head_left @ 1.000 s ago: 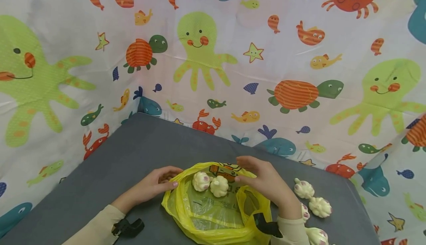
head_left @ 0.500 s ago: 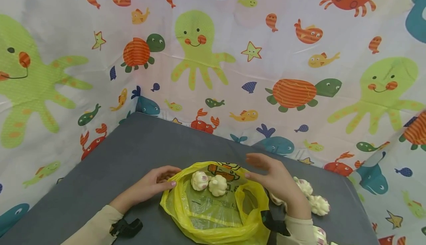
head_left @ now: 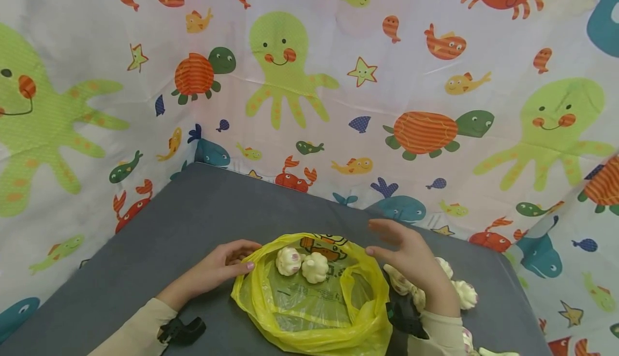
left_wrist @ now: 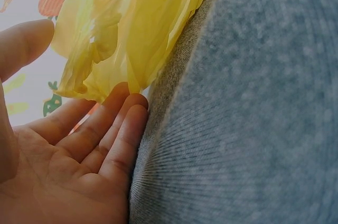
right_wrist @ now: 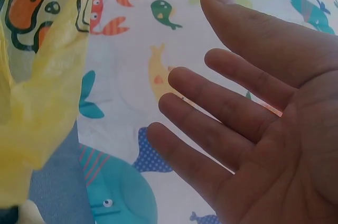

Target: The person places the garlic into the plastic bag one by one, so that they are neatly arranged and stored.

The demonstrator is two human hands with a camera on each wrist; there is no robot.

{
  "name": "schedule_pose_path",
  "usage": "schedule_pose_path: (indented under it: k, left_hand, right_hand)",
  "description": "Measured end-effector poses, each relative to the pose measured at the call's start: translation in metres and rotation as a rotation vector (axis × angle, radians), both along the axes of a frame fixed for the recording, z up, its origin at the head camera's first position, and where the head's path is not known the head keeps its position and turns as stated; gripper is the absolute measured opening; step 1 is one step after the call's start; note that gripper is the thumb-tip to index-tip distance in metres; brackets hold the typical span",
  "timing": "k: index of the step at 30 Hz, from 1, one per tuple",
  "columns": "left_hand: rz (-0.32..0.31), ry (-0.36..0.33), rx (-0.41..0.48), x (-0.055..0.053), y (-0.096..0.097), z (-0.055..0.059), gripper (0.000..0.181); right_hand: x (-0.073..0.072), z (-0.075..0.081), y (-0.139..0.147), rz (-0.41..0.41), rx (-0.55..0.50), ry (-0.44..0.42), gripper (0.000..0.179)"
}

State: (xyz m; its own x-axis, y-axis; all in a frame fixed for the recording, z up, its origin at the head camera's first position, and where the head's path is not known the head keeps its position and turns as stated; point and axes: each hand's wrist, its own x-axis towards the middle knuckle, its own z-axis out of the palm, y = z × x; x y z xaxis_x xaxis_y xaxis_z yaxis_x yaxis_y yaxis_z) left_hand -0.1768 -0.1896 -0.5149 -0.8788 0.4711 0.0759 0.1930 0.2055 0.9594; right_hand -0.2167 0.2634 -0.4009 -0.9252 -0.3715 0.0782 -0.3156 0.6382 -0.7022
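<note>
A yellow plastic bag (head_left: 314,340) stands with its mouth spread wide on the grey table. Inside it, two garlic bulbs (head_left: 288,261) sit side by side. My left hand (head_left: 224,264) is at the bag's left side; in the left wrist view its relaxed fingers (left_wrist: 113,145) touch the yellow plastic, while the thumb is apart from them. Beyond the bag's right side, my right hand (head_left: 411,256) is held with its fingers spread and nothing between them. The right wrist view shows a gap between those fingers (right_wrist: 211,129) and the bag (right_wrist: 47,108).
Several more garlic bulbs (head_left: 466,295) lie on the table right of the bag, some partly hidden behind my right hand and wrist. The grey table (head_left: 232,200) meets a white curtain (head_left: 338,39) with sea-animal prints at the back and sides.
My right hand has drawn away from the bag's rim to the right, uncovering garlic bulbs near the bag. My left hand stays at the bag. The head view has shifted slightly.
</note>
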Motion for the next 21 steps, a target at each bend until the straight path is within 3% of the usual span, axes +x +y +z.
schedule_pose_path:
  k: [11, 21]
  left_hand:
    - [0.013, -0.007, -0.027, -0.002, 0.0, -0.004, 0.047]
    - [0.002, -0.014, -0.012, -0.005, 0.0, -0.006, 0.047]
  right_hand:
    - [-0.002, -0.007, 0.019, -0.022, -0.034, -0.051, 0.07]
    - [-0.007, -0.015, 0.034, 0.005, -0.037, -0.076, 0.072]
